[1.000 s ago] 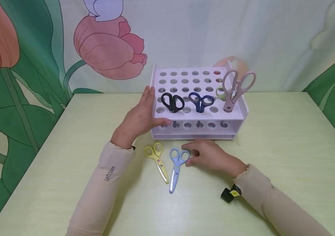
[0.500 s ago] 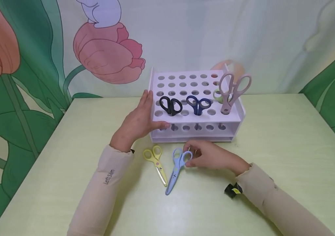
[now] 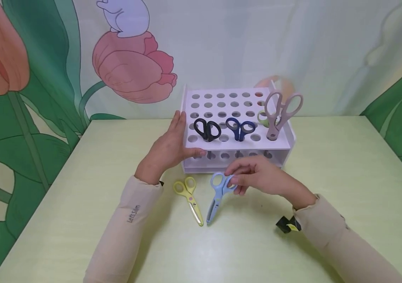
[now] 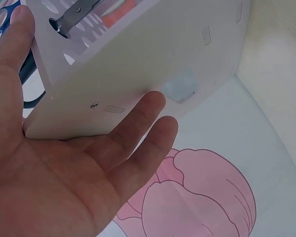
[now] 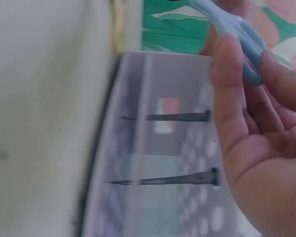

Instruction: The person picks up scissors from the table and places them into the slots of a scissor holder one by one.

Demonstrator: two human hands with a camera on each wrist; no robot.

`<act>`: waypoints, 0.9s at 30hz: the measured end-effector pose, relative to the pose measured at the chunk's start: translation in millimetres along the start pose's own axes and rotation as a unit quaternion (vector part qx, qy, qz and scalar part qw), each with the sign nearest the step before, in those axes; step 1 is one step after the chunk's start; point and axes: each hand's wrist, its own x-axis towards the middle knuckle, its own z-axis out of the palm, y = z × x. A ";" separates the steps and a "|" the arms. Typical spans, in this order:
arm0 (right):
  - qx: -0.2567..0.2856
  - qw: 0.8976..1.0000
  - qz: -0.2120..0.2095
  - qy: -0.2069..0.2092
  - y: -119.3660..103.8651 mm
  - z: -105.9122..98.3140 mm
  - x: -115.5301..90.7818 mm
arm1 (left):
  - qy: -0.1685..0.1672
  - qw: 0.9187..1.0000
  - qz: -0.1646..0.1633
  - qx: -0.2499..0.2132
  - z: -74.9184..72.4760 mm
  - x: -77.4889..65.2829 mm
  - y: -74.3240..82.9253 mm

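My left hand (image 3: 167,151) rests on the left end of a white perforated rack (image 3: 247,146). Its fingers lie straight along the outer side panel (image 4: 133,74), and the thumb reaches round to the front. In front of the rack, my right hand (image 3: 259,175) pinches one handle loop of light blue scissors (image 3: 218,194). Their handle is raised and the blades slope down toward the table, tip lowest. The right wrist view shows the blue handle (image 5: 246,37) between thumb and fingers. Yellow scissors (image 3: 189,196) lie on the table to their left.
Black scissors (image 3: 208,129), dark blue scissors (image 3: 240,129) and larger pink scissors (image 3: 279,118) stand handle-up in the rack's holes. A green handle (image 3: 262,118) shows behind the pink pair. A flower-printed curtain (image 3: 133,67) hangs behind the pale table (image 3: 116,141).
My right hand has taken hold of the blue scissors, which lay flat, and lifted their handle end up and to the right. My left hand stays at the rack.
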 end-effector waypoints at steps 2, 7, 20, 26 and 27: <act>-0.010 1.000 -0.007 0.027 -10.3 -1.3 -2.7 | -0.001 1.000 -0.002 -0.001 0.3 -0.2 0.0; -0.051 0.991 -0.053 0.108 -40.7 -6.3 -11.3 | -0.002 1.000 -0.004 -0.001 0.0 -0.7 0.6; 0.043 0.908 -0.250 0.334 -107.9 -21.8 -12.5 | -0.002 1.000 -0.001 0.014 0.6 -0.5 0.3; -0.015 0.863 -0.281 0.419 -113.8 -23.9 7.9 | -0.004 1.000 -0.006 0.012 -1.2 -0.6 0.8; -0.038 0.861 -0.269 0.430 -112.7 -23.7 11.7 | -0.004 1.000 -0.006 0.013 -1.4 -0.5 0.8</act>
